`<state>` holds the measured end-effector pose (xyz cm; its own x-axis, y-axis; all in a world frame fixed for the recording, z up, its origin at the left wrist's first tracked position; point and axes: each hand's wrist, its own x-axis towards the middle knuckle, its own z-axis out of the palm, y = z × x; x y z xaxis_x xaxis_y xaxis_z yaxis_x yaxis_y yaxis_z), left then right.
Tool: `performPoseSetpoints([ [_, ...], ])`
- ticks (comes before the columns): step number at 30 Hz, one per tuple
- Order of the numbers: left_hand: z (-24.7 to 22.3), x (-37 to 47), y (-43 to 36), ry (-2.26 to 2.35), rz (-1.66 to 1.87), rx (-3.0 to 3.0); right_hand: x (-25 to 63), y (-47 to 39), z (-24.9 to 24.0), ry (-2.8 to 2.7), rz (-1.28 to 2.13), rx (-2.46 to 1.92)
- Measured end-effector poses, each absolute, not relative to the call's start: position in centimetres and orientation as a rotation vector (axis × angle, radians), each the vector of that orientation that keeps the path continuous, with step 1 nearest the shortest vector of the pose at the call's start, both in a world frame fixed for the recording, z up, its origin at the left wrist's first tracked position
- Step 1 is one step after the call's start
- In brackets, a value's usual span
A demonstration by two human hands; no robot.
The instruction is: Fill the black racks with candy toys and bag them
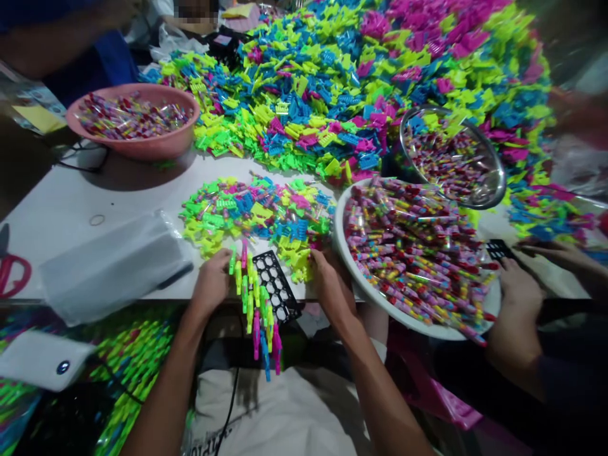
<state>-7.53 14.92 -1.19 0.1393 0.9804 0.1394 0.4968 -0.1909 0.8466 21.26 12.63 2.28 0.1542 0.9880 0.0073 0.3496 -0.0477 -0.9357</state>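
A black rack with round holes (278, 285) leans over the table's front edge. Along its left side stand rows of small green, yellow, pink and blue plastic pieces (256, 301). My left hand (213, 278) is beside the rack, fingers curled near the upper green pieces; what they grip is hidden. My right hand (332, 285) is right of the rack, fingers bent in at the edge of a small pile of bright plastic pieces (256, 209). Whether a piece is between those fingers is too blurred to tell.
A white basin (339, 231) of wrapped candy-like sticks stands right, a steel bowl (498, 183) behind it. A pink basin (142, 147) and plastic bags (114, 266) are left, with red scissors (16, 272). A large heap (332, 82) fills the back. A co-worker's hand (520, 288) is right.
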Motion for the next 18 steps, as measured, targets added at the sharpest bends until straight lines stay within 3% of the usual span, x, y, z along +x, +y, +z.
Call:
performPoseSetpoints([
  [6, -0.9, -7.2, 14.9, 1.431, 0.925, 1.777, 19.2, 11.2, 2.9, -1.713, 0.656, -1.631],
  [14, 0.0, -6.8, 14.9, 1.389, 0.891, 1.658, 14.2, 14.3, 1.4, -1.818, 0.919, -1.501],
  [18, -0.2, -6.9, 14.8, 1.401, 0.88, 1.594, 13.8, 14.9, 0.8, -1.853, 0.873, -1.578],
])
